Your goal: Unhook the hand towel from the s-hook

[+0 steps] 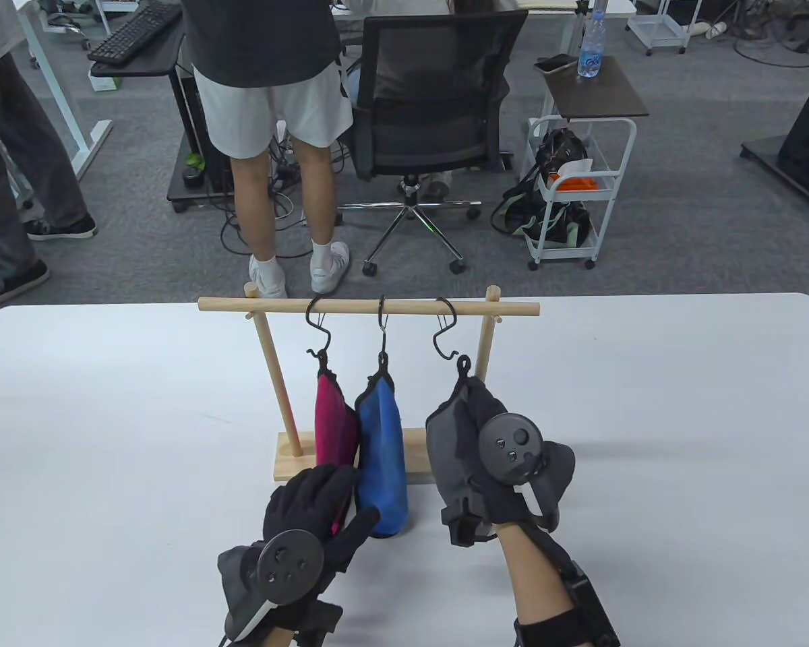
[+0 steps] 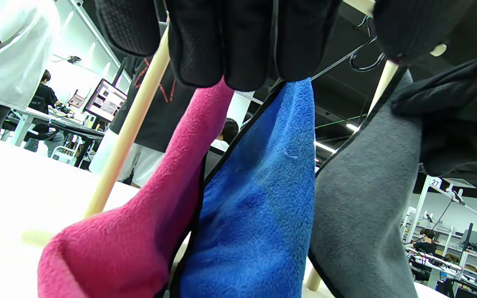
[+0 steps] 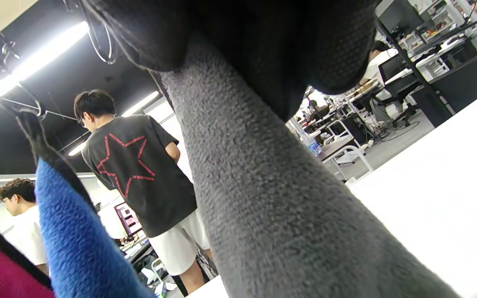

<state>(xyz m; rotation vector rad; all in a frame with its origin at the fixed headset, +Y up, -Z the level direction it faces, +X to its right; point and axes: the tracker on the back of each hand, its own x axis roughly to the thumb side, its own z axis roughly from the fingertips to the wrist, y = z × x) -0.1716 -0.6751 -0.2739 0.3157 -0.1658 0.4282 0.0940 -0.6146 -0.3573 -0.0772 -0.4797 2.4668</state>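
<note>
A wooden rack point(image 1: 369, 307) stands on the white table with three black S-hooks. A pink towel point(image 1: 332, 421) hangs from the left hook point(image 1: 318, 330), and a blue towel point(image 1: 382, 458) hangs from the middle hook point(image 1: 382, 330). My right hand point(image 1: 477, 431) grips a grey hand towel point(image 1: 448, 438) below the right S-hook point(image 1: 446, 333). The towel's black loop point(image 1: 464, 364) sits right beside the hook's lower tip; I cannot tell if they touch. My left hand point(image 1: 320, 495) rests its fingers against the lower pink towel with the thumb spread. The grey towel also shows in the right wrist view point(image 3: 271, 198).
The rack's base point(image 1: 290, 461) lies behind my left hand. The table's far edge point(image 1: 647, 296) is just behind the rack. Beyond it are a standing person point(image 1: 270, 101), an office chair point(image 1: 431, 108) and a white cart point(image 1: 573, 195).
</note>
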